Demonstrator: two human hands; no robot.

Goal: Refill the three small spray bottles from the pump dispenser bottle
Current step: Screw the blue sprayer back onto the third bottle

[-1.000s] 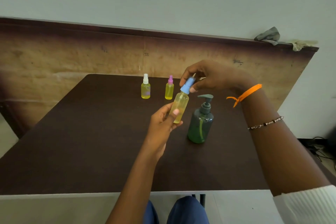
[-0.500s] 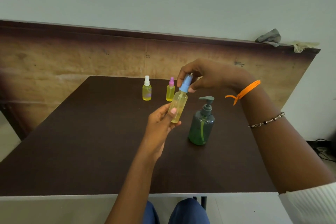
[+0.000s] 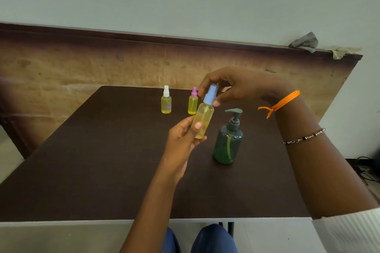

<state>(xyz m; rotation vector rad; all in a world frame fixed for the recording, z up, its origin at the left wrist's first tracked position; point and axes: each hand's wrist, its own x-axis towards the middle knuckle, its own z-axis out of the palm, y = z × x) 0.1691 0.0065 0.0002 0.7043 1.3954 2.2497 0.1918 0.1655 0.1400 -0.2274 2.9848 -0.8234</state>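
Note:
My left hand (image 3: 181, 141) grips the body of a yellow spray bottle (image 3: 203, 118) held tilted above the table. Its blue spray cap (image 3: 210, 95) is pinched between the thumb and fingers of my right hand (image 3: 236, 86). The dark green pump dispenser bottle (image 3: 228, 141) stands upright on the table just right of my left hand. Two smaller yellow spray bottles stand side by side further back: one with a white cap (image 3: 166, 100), one with a pink cap (image 3: 192, 101).
The dark brown table (image 3: 92, 160) ends in a pale front edge near my knees. A wooden board (image 3: 82, 72) leans against the wall behind it, with rags (image 3: 304, 42) on its top right corner. Cables lie on the floor at right (image 3: 368, 168).
My right hand's fingers have shifted around the blue cap, and the bottle has been raised slightly. The other bottles have not moved.

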